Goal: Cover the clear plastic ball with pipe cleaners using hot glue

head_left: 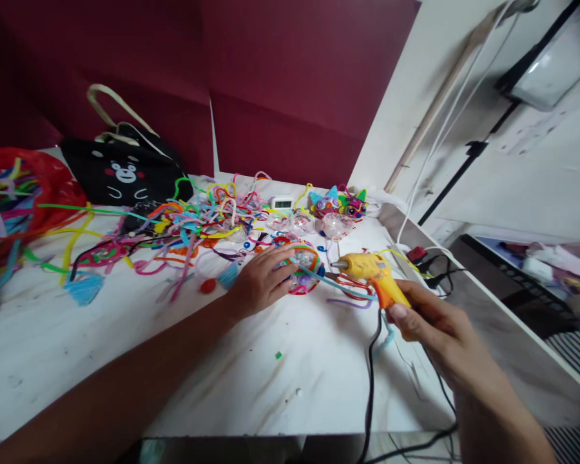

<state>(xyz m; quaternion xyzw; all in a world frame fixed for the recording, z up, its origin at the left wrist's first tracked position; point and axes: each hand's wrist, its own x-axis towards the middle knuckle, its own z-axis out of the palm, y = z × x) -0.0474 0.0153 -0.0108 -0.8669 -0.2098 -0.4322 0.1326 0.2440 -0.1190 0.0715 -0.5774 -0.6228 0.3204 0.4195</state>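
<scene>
Glue gun and a wrapped ball at the white table [125, 361].
Right hand [430, 319] grips the yellow glue gun [370, 270], nozzle toward the pipe-cleaner ball [303, 267]; left hand [261, 280] clasps that ball mid-table.

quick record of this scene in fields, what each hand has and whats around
surface: white table
left hand: fingers resting on a clear ball wrapped in pipe cleaners
right hand: gripping a yellow and orange glue gun, nozzle pointing left towards the ball
cord: black, runs from the glue gun off the near table edge
behind the ball: tangled pile of pipe cleaners, small clock, two colourful cat-eared figures
far left: black bag with a bear face, red bag
</scene>
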